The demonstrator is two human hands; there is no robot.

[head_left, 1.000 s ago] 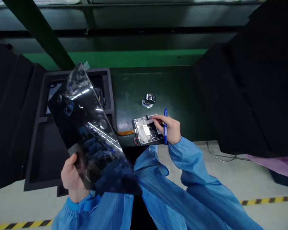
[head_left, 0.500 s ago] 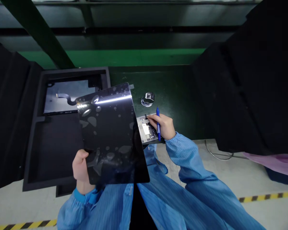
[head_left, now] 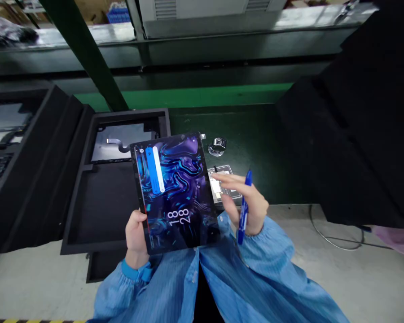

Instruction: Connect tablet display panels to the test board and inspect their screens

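Observation:
My left hand [head_left: 137,237] is closed on the lower left edge of a tablet screen panel [head_left: 175,197], its fingers hidden beneath. The screen is lit with a blue and purple picture and the clock reads 18 28. Beside its right edge is my right hand [head_left: 251,202], fingers partly stretched, with a blue pen [head_left: 243,220] tucked in it. Behind those fingertips, on the dark green bench, lies an opened tablet body [head_left: 236,194] with exposed inner parts, partly covered by the panel. A small shiny metal object [head_left: 217,146] stands behind it.
To the left a black foam tray [head_left: 67,224] holds another panel [head_left: 121,137] with a curled ribbon cable. Stacked black trays [head_left: 30,179] rise at the far left. Large black shapes [head_left: 326,134] stand on the right. A green post [head_left: 87,54] slants behind the tray.
The screen has gone from dark to lit, and the panel lies flatter. My right hand has drawn away from the tablet body with the pen. The view has shifted.

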